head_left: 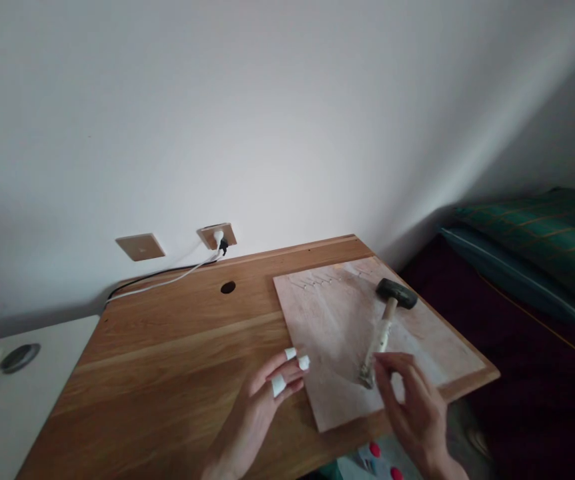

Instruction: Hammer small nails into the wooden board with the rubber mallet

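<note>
The left hand [275, 383] is spread loosely above the table [167, 373], empty, its fingers partly parted and white tape wrapped around several of them. The right hand [410, 400] is curled, thumb and forefinger close together at the butt of the mallet; whether it touches the handle or pinches something small, I cannot tell. Below and between the hands, past the table's edge, a pale item [357, 465] with red round spots shows, too cut off to identify as a container.

Under the right hand's fingertips lies a pale board [337, 373]. The mallet [396, 294] rests on it, dark head pointing away from the right hand, white wrapping on the handle. Beyond, near the board's far edge, runs a row of thin, nail-like pieces [321, 283].

Ahead of the left hand are a round cable hole [228, 287] and a wall socket [210, 235] with a white plug [219, 236]. To the right hand's far right, pillows [542, 233] lie on a bed [497, 353].
</note>
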The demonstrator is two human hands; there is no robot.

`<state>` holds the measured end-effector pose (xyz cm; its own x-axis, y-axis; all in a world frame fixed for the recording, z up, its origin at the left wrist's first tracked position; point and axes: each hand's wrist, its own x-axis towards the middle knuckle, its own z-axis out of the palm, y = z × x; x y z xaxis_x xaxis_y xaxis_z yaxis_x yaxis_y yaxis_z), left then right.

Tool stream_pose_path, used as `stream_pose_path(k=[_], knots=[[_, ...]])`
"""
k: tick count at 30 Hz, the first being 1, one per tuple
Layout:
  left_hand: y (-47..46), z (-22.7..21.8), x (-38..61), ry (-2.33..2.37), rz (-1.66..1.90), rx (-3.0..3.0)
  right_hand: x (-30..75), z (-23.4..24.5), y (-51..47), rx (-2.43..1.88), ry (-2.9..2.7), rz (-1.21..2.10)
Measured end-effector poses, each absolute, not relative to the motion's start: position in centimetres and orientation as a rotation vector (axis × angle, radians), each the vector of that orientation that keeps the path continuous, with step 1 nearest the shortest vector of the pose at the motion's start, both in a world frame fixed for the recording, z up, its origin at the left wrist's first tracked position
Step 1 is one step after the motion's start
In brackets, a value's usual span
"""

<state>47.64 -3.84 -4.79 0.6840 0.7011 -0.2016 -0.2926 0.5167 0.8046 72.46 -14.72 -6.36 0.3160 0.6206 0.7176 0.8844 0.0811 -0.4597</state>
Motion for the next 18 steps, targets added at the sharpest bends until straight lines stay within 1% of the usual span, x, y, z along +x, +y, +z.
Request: stream_pose_path(k=[2, 3, 6, 11, 13, 16, 18], knots=[[-5.1, -4.7, 46.6, 0.491, 0.692, 0.716, 68.3, -5.3, -14.2, -1.514, -1.578, -0.019], [-5.7, -4.7, 46.1, 0.465, 0.716, 0.684, 66.6, -5.0, -13.9, -1.464, -1.635, 0.067], [-7.3, -4.8, 44.2, 0.432, 0.742, 0.659, 63.5, -4.7, -13.4, -1.364, -1.744, 0.144], [-8.9, -5.0, 40.6, 0.486, 0.706, 0.803, 62.2, -4.4, -13.7, -1.250, -1.875, 0.282], [-9.1, -5.8, 39.3, 0.508, 0.683, 0.914, 61.5, -4.1, -13.9, -1.260, -1.753, 0.417], [-9.3, -6.8, 38.0, 0.476, 0.617, 1.039, 60.3, -3.9, -13.4, -1.310, -1.353, 0.763], [-9.5, -6.6, 37.4, 0.456, 0.591, 1.072, 59.6, -4.1, -12.8, -1.300, -1.162, 0.951]])
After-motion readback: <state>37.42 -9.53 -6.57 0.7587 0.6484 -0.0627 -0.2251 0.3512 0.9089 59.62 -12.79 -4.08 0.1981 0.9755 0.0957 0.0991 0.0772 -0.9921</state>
